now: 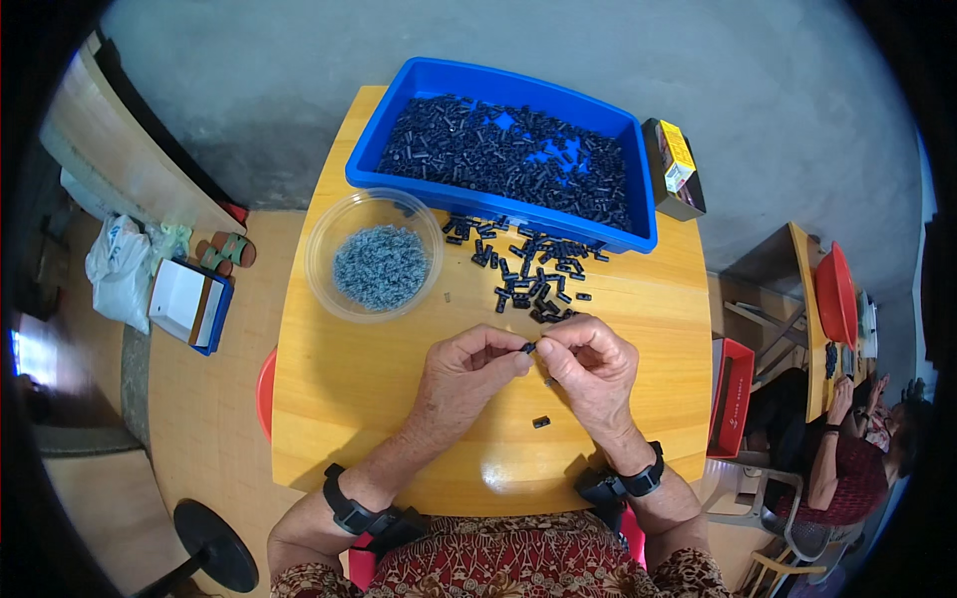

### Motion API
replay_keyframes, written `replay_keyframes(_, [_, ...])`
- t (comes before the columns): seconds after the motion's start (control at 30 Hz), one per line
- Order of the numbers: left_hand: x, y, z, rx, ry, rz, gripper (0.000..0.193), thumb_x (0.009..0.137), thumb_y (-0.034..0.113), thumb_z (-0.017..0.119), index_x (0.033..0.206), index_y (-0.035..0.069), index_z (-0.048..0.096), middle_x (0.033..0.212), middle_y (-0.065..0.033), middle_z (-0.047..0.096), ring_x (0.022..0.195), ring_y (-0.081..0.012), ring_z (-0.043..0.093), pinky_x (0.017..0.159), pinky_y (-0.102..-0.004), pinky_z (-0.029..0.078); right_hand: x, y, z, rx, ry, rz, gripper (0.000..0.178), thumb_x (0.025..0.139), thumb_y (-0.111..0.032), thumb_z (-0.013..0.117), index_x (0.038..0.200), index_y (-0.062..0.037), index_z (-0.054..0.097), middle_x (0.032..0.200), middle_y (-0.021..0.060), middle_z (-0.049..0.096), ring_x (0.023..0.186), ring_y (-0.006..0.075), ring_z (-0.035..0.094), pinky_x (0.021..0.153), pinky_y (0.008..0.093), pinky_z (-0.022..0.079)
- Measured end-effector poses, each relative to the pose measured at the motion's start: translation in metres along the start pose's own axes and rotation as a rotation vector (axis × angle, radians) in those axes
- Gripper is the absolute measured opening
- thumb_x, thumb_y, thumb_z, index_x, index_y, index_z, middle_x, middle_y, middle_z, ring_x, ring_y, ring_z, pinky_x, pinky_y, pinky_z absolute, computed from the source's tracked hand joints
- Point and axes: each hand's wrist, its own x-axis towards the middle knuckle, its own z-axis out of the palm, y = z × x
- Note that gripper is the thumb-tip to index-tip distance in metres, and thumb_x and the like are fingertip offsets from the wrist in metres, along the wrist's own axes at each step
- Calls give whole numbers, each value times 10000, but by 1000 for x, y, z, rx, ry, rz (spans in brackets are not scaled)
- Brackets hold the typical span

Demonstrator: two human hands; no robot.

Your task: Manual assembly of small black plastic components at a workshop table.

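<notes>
Above the near half of the wooden table (339,399), my two hands meet fingertip to fingertip. My left hand (464,379) pinches a small black cylindrical piece (528,348) between thumb and forefinger. Thumb and finger of my right hand (595,377) are pressed together at that piece's other end; anything tiny inside this pinch is hidden. One similar black piece (540,423) lies on the wood between my wrists. Just beyond my fingers is a loose pile of black pieces (538,284). To its left, a round clear tub (321,289) holds many tiny grey-blue metallic parts (381,267).
A large blue tray (498,206) full of black pieces spans the table's far side. Right of it stands a dark box (680,207) with a yellow carton (676,154). A red crate (733,399) is beside the table; another person (842,468) sits at a second table.
</notes>
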Motion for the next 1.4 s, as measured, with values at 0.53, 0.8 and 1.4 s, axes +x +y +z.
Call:
replay_keyframes(0.53, [-3, -9, -1, -63, -30, -61, 167, 916, 71, 655, 1057, -18, 654, 953, -62, 679, 874, -113, 635, 818, -252, 513, -2, -3, 9, -439, 32, -366, 97, 797, 34, 698, 794, -22, 619, 737, 81, 652, 669, 193, 625, 602, 302, 491])
replay_keyframes(0.8, [-2, -2, 1, -61, -42, -121, 192, 918, 79, 650, 1084, -16, 635, 961, -80, 681, 893, -129, 647, 836, -263, 518, -1, -7, -3, -450, 15, -342, 129, 791, 25, 695, 911, 10, 649, 810, 109, 662, 708, 213, 630, 627, 306, 503])
replay_keyframes(1.4, [2, -4, -4, -261, -18, -165, 129, 924, 86, 639, 1046, 46, 651, 1001, -39, 680, 936, -106, 621, 866, -265, 487, 17, -22, -5, -918, -201, -637, 385, 706, -122, 804, 1039, -25, 638, 907, 81, 627, 827, 251, 617, 733, 367, 479])
